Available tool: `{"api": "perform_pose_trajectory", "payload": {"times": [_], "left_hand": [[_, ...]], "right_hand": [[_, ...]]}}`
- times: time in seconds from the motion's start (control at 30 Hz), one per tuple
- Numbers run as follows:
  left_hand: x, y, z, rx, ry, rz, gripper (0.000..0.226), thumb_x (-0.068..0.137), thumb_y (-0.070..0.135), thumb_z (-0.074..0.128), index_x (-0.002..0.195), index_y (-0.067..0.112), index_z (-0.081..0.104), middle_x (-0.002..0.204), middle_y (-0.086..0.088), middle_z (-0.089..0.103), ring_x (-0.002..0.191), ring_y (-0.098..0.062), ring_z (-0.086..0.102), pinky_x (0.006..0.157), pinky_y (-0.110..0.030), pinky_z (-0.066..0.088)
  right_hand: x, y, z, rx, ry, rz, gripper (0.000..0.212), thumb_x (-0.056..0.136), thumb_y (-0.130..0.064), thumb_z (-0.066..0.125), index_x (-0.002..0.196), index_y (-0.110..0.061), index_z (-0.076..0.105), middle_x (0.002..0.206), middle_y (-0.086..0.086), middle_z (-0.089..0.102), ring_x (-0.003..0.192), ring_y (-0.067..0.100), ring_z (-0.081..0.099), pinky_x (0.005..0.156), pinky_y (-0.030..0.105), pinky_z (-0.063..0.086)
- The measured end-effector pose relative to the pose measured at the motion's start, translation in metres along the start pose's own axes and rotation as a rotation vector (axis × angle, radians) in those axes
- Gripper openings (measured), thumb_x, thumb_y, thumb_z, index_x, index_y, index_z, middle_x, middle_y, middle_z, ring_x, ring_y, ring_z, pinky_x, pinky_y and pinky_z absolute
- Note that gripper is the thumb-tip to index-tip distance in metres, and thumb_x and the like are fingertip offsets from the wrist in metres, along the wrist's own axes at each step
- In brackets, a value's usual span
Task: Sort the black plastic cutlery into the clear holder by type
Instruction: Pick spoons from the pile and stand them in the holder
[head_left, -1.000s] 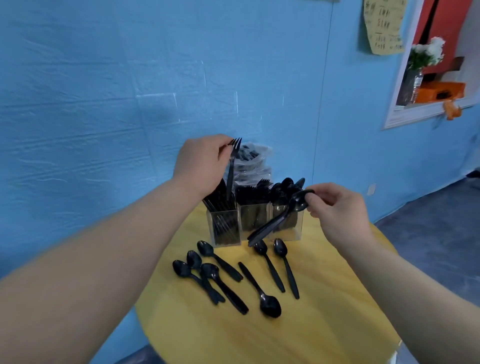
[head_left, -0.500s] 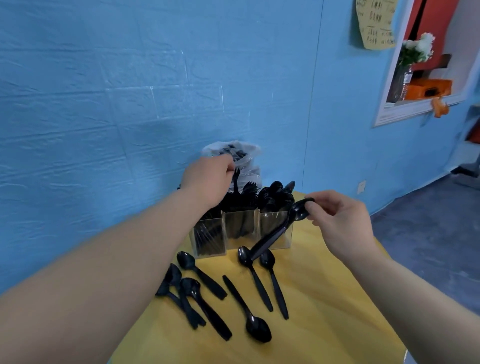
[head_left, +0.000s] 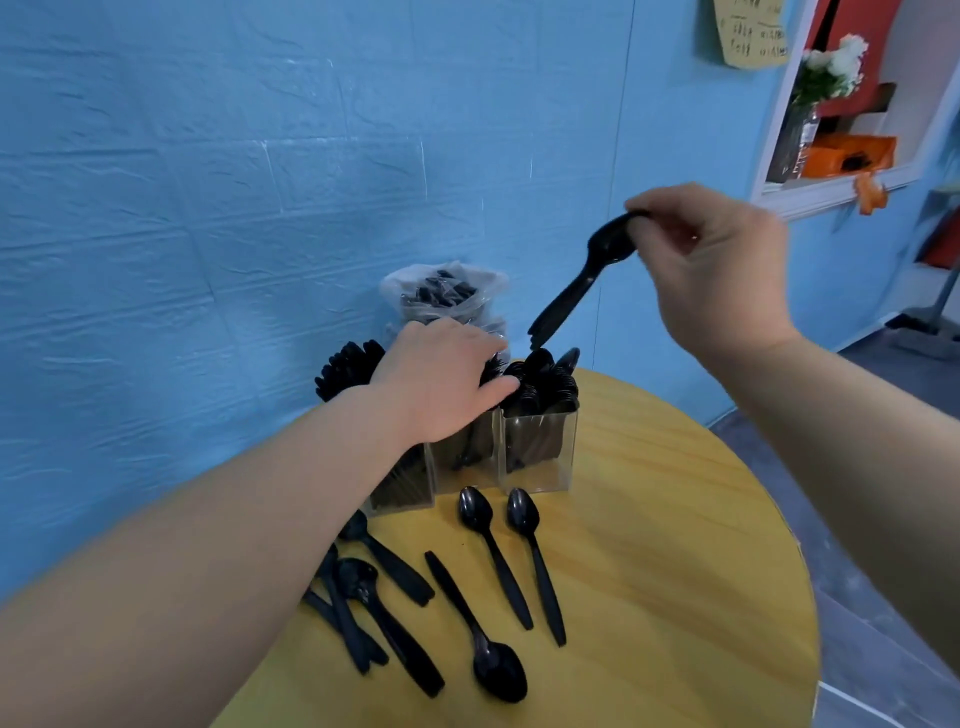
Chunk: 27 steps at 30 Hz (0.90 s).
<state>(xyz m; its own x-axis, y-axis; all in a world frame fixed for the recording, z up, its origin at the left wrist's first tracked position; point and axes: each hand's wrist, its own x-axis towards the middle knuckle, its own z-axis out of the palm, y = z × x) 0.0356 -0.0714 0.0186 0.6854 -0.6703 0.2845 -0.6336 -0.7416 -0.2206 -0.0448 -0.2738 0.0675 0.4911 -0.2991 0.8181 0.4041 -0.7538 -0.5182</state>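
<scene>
Right hand raised, pinching spoon.

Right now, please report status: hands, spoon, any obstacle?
Right hand pinches spoon above holder. Left hand rests on holder top, partly blocking. Spoons wait on table.

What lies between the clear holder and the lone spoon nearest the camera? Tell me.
In the head view, between the clear holder and lone spoon, two spoons lie side by side.

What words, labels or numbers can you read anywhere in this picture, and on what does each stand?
Yellowish paper note on the blue wall: handwritten dark characters, too blurred to read.
Orange box on the shelf: a dark mark, illegible.
Black cutlery and clear holder: no print visible.
</scene>
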Motion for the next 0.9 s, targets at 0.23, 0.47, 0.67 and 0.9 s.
{"api": "perform_pose_trajectory", "payload": {"times": [0.23, 0.47, 0.67, 0.9], "left_hand": [[0.001, -0.003, -0.001, -0.011, -0.145, -0.017, 0.073, 0.086, 0.076, 0.023, 0.139, 0.031, 0.043, 0.123, 0.002, 0.063, 0.113, -0.020, 0.057, 0.095, -0.041, 0.044], [-0.002, -0.007, 0.001, -0.078, -0.157, -0.003, 0.075, 0.081, 0.076, 0.040, 0.144, 0.036, 0.035, 0.136, 0.006, 0.055, 0.122, -0.019, 0.052, 0.099, -0.040, 0.041], [0.003, -0.014, 0.009, -0.035, -0.175, 0.025, 0.070, 0.081, 0.077, 0.037, 0.141, 0.040, 0.037, 0.133, 0.009, 0.055, 0.121, -0.020, 0.043, 0.095, -0.043, 0.040], [-0.003, -0.003, -0.002, -0.010, -0.076, 0.005, 0.074, 0.083, 0.072, 0.040, 0.146, 0.034, 0.030, 0.137, 0.009, 0.051, 0.129, -0.021, 0.033, 0.100, -0.044, 0.033]], "right_hand": [[-0.004, 0.015, 0.039, -0.161, -0.203, -0.086, 0.016, 0.090, -0.013, 0.058, 0.098, -0.015, 0.072, 0.081, -0.007, 0.068, 0.070, 0.020, 0.060, 0.074, 0.033, 0.049], [-0.020, 0.033, 0.066, -0.292, -0.464, -0.079, 0.019, 0.093, -0.021, 0.055, 0.104, -0.021, 0.070, 0.091, 0.004, 0.071, 0.090, 0.025, 0.061, 0.080, 0.035, 0.045], [-0.033, 0.044, 0.067, -0.398, -0.834, -0.080, 0.042, 0.097, -0.032, 0.029, 0.123, -0.025, 0.060, 0.118, -0.007, 0.060, 0.137, 0.023, 0.023, 0.108, 0.042, 0.028], [-0.039, 0.036, 0.056, -0.651, -0.966, -0.142, 0.052, 0.100, -0.038, 0.018, 0.149, -0.021, 0.023, 0.158, 0.001, 0.018, 0.145, 0.027, 0.003, 0.114, 0.049, 0.015]]}}
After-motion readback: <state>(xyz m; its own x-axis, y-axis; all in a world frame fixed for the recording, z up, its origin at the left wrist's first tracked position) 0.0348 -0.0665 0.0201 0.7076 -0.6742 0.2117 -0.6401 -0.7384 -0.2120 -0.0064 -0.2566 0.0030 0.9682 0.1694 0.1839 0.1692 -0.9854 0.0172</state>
